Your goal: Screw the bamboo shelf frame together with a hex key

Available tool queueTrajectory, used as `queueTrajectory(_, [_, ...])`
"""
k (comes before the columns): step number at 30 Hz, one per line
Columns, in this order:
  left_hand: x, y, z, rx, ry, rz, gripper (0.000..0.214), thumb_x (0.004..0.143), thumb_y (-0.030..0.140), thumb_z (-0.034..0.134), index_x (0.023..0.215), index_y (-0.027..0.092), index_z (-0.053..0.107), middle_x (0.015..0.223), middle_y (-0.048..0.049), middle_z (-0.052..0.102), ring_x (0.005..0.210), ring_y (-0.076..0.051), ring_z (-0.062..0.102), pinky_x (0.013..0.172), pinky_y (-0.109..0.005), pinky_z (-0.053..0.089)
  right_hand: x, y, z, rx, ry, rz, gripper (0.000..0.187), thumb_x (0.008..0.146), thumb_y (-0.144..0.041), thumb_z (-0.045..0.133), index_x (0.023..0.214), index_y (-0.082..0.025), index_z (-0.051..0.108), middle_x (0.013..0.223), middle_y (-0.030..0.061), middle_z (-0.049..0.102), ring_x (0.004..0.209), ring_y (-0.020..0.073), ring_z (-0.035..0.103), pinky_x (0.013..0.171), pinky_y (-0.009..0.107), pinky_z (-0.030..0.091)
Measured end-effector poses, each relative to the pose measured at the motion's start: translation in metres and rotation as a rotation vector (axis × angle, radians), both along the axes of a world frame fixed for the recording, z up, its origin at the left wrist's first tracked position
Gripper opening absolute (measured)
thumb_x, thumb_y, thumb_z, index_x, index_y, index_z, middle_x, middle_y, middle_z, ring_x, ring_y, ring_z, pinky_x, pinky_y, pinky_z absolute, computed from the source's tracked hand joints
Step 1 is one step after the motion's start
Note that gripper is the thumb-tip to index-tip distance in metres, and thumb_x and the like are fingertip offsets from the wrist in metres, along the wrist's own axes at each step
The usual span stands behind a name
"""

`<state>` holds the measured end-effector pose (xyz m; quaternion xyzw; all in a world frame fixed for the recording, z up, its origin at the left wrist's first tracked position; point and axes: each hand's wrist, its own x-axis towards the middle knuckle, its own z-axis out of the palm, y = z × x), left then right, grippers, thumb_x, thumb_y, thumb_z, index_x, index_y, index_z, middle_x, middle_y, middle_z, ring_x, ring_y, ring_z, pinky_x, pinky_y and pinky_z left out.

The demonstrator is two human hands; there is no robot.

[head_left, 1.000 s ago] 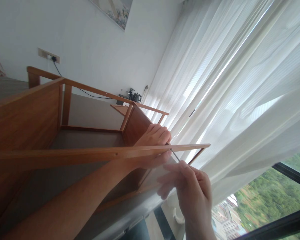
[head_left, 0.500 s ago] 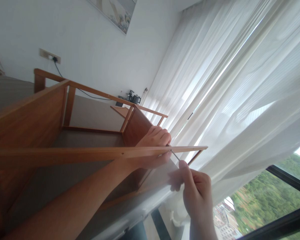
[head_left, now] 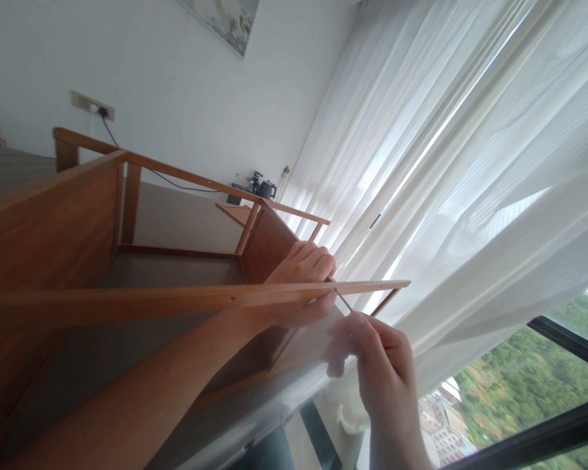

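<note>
A long wooden rail [head_left: 176, 303] of a wooden frame crosses the head view. My left hand [head_left: 301, 264] reaches beneath it and closes around the rail close to an upright wooden panel [head_left: 269, 238], fingers above and thumb below. My right hand [head_left: 385, 362] pinches a thin metal rod [head_left: 343, 301] between thumb and fingers. The rod's far end meets the rail's outer face beside my left thumb; its near end is hidden in my right hand, so the tool's exact kind is unclear.
A second wooden panel [head_left: 53, 228] and a far rail [head_left: 176, 171] belong to the same frame. White curtains [head_left: 421, 196] hang at the right by a dark-edged window [head_left: 568, 339]. A kettle [head_left: 267, 189] stands near the wall, and a black cable [head_left: 176, 186] runs behind the frame.
My right hand has turned slightly around the rod, its fingers shifting a little to the left. My left hand keeps its hold, and the view has tilted slightly.
</note>
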<state>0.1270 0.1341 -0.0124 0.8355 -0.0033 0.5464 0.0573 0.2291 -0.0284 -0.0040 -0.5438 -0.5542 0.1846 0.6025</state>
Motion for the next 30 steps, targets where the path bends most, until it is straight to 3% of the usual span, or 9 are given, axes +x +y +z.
queueTrajectory(4, [0.001, 0.001, -0.001, -0.006, 0.005, -0.006, 0.011, 0.085, 0.030, 0.045, 0.085, 0.023, 0.037, 0.086, -0.0047, 0.052, 0.083, -0.024, 0.044, 0.084, -0.046, 0.039, -0.003, -0.013, 0.010, 0.004, -0.187, -0.116, 0.051, 0.097, -0.044, 0.062, 0.054, -0.017, 0.067, 0.047, 0.0026, 0.062, 0.042, 0.0116, 0.057, 0.043, 0.020, 0.045])
queueTrajectory(8, [0.000, 0.001, -0.002, -0.023, -0.008, -0.016, 0.011, 0.084, 0.030, 0.046, 0.086, 0.023, 0.037, 0.085, -0.0042, 0.052, 0.082, -0.023, 0.044, 0.084, -0.046, 0.041, -0.003, -0.025, 0.006, 0.092, -0.254, -0.191, 0.045, 0.100, -0.041, 0.059, 0.065, -0.017, 0.074, 0.057, 0.0036, 0.069, 0.048, 0.0124, 0.062, 0.048, 0.021, 0.049])
queueTrajectory(11, [-0.001, 0.000, -0.004, -0.030, -0.005, -0.008, 0.012, 0.084, 0.031, 0.047, 0.087, 0.023, 0.039, 0.087, -0.0049, 0.053, 0.085, -0.024, 0.047, 0.086, -0.047, 0.043, 0.007, -0.028, -0.016, 0.157, -0.149, -0.193, 0.033, 0.102, -0.040, 0.057, 0.091, -0.017, 0.078, 0.069, 0.0053, 0.075, 0.058, 0.0158, 0.068, 0.056, 0.025, 0.056])
queueTrajectory(14, [0.001, 0.000, -0.007, -0.028, -0.026, 0.012, 0.023, 0.081, 0.035, 0.052, 0.099, 0.023, 0.045, 0.097, -0.0082, 0.058, 0.096, -0.028, 0.052, 0.093, -0.052, 0.044, 0.025, -0.035, -0.047, 0.131, 0.031, -0.180, 0.030, 0.102, -0.042, 0.059, 0.110, -0.017, 0.074, 0.076, 0.0068, 0.077, 0.055, 0.0169, 0.069, 0.051, 0.027, 0.057])
queueTrajectory(17, [0.002, 0.000, -0.009, -0.007, -0.058, 0.060, 0.053, 0.080, 0.035, 0.057, 0.129, 0.021, 0.042, 0.128, -0.0146, 0.057, 0.124, -0.036, 0.051, 0.111, -0.061, 0.035, 0.046, -0.047, -0.074, 0.037, 0.156, -0.137, 0.031, 0.099, -0.046, 0.063, 0.111, -0.018, 0.069, 0.080, 0.0092, 0.078, 0.052, 0.0188, 0.069, 0.046, 0.028, 0.055])
queueTrajectory(20, [-0.004, -0.004, -0.013, -0.006, -0.049, 0.113, 0.076, 0.084, 0.037, 0.059, 0.150, 0.022, 0.025, 0.152, -0.0199, 0.042, 0.144, -0.039, 0.039, 0.120, -0.064, 0.026, 0.065, -0.062, -0.095, -0.023, 0.264, -0.084, 0.031, 0.098, -0.048, 0.064, 0.105, -0.018, 0.067, 0.082, 0.0120, 0.079, 0.057, 0.0222, 0.071, 0.047, 0.030, 0.057])
queueTrajectory(23, [-0.021, -0.019, -0.031, -0.068, 0.027, 0.188, 0.087, 0.086, 0.043, 0.063, 0.155, 0.020, 0.016, 0.158, -0.0224, 0.032, 0.148, -0.040, 0.032, 0.121, -0.063, 0.027, 0.080, -0.071, -0.112, -0.059, 0.201, -0.114, 0.031, 0.097, -0.047, 0.065, 0.101, -0.018, 0.072, 0.094, 0.0126, 0.080, 0.076, 0.0228, 0.075, 0.064, 0.032, 0.062])
queueTrajectory(26, [-0.044, -0.046, -0.067, -0.269, 0.164, 0.349, 0.079, 0.089, 0.041, 0.065, 0.152, 0.018, 0.024, 0.149, -0.0214, 0.041, 0.142, -0.037, 0.039, 0.118, -0.060, 0.034, 0.089, -0.072, -0.128, -0.048, 0.046, -0.189, 0.030, 0.094, -0.046, 0.069, 0.103, -0.019, 0.078, 0.107, 0.0097, 0.077, 0.098, 0.0223, 0.072, 0.084, 0.031, 0.061])
queueTrajectory(30, [-0.071, -0.084, -0.111, -0.507, 0.298, 0.554, 0.047, 0.091, 0.036, 0.065, 0.132, 0.019, 0.050, 0.128, -0.0139, 0.055, 0.120, -0.030, 0.056, 0.105, -0.051, 0.048, 0.085, -0.071, -0.147, -0.115, 0.081, -0.113, 0.029, 0.091, -0.047, 0.073, 0.100, -0.020, 0.080, 0.094, 0.0071, 0.077, 0.090, 0.0212, 0.072, 0.078, 0.030, 0.061])
